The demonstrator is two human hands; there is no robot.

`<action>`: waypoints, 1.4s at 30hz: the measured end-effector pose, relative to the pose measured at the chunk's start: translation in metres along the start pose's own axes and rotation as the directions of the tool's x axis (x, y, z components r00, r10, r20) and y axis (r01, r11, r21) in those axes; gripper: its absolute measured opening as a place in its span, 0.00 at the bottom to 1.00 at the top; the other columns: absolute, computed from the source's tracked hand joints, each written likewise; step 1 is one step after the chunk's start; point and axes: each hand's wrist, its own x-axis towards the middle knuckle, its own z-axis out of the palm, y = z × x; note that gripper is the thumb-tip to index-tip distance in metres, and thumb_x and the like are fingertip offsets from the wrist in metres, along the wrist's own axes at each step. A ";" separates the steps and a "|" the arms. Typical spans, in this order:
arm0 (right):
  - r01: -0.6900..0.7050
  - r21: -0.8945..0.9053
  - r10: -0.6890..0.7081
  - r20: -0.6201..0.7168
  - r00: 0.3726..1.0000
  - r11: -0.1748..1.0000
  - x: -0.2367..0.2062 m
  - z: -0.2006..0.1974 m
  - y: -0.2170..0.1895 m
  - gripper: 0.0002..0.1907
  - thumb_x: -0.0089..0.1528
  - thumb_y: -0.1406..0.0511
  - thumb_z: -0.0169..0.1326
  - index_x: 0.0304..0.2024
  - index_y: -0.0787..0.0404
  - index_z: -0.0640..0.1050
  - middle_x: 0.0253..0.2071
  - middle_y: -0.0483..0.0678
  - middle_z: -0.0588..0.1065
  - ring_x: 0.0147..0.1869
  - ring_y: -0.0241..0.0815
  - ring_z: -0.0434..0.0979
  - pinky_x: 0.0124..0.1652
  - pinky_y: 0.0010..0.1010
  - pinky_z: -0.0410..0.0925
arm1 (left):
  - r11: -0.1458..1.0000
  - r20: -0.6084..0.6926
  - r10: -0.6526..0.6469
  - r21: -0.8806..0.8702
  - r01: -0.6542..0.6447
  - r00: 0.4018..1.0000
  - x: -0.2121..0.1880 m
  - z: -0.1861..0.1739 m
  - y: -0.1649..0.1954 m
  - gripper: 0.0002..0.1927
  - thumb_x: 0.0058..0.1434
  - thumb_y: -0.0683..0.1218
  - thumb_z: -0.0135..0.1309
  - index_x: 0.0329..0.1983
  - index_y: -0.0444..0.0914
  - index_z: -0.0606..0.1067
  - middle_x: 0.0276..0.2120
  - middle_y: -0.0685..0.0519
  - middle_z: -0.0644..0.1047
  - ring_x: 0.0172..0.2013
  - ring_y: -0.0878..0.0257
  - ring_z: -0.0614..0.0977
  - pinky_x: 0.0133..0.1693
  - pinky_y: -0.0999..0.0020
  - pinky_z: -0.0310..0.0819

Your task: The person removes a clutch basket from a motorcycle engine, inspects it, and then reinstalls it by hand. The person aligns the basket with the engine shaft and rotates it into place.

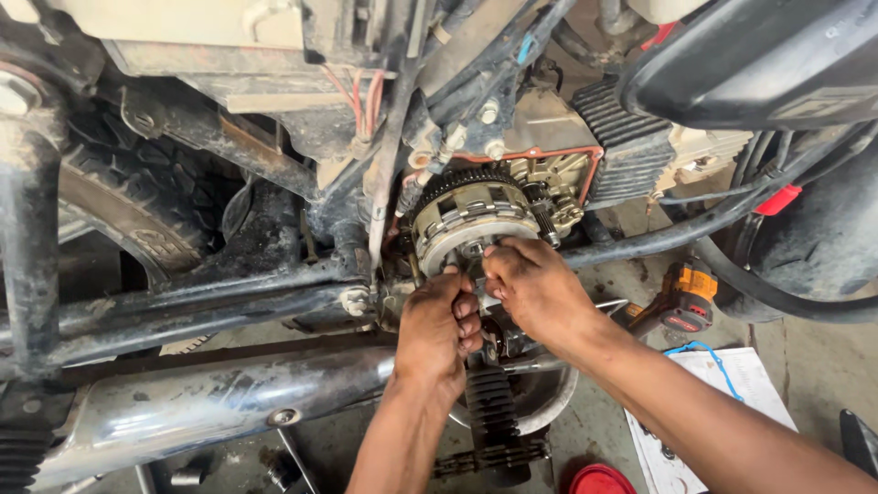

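With the engine cover already off, the exposed clutch assembly (pixel 473 217) is being worked at its lower edge, a small metal part pinched there by the right hand (pixel 533 285) and steadied just below by the clenched left hand (pixel 441 331), refitting seemingly unfinished.

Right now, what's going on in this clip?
A person is working on the exposed clutch assembly of a motorcycle engine whose side cover is off. Both hands are at the lower front of the clutch: the left hand is closed just under it, and the right hand pinches something small at its centre, too hidden to identify. The chrome exhaust pipe runs below, and an orange power tool lies on the floor nearby.
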 end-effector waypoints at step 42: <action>-0.627 0.720 0.504 0.440 0.743 0.296 -0.005 -0.007 -0.010 0.20 0.61 0.52 0.45 0.31 0.58 0.81 0.20 0.42 0.73 0.19 0.34 0.66 0.21 0.27 0.62 | 0.995 -0.013 -0.076 0.064 0.077 0.997 -0.002 -0.003 0.017 0.12 0.69 0.49 0.47 0.28 0.43 0.70 0.19 0.62 0.66 0.19 0.71 0.65 0.22 0.74 0.58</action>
